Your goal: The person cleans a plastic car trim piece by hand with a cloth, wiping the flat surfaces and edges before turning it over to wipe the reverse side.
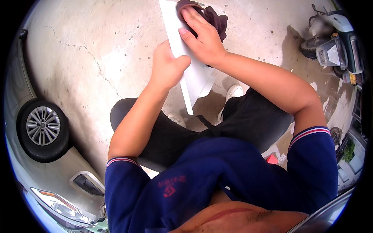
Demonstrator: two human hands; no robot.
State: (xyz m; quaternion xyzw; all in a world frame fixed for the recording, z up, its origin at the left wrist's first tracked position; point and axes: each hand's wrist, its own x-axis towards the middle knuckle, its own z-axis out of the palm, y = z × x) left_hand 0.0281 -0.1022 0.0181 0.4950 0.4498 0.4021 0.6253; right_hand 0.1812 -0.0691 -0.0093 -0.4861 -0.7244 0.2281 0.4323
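Observation:
A thin white panel (193, 77) is held up on edge above the floor, its narrow side towards me. My left hand (167, 65) grips its left edge, with the thumb over the edge and the fingers hidden behind. Against the panel's right face, near the top, my right hand (204, 39) presses a dark maroon cloth (215, 20). The right fingertips are partly tucked under a fold of the cloth, and the right thumb rests on the panel. What the panel belongs to cannot be told.
A silver car with a multi-spoke wheel (43, 125) stands at the left. A scooter (335, 43) is at the upper right. Wet patches mark the concrete floor (116, 35) on the right, and a small red object (272, 159) lies beside my right leg.

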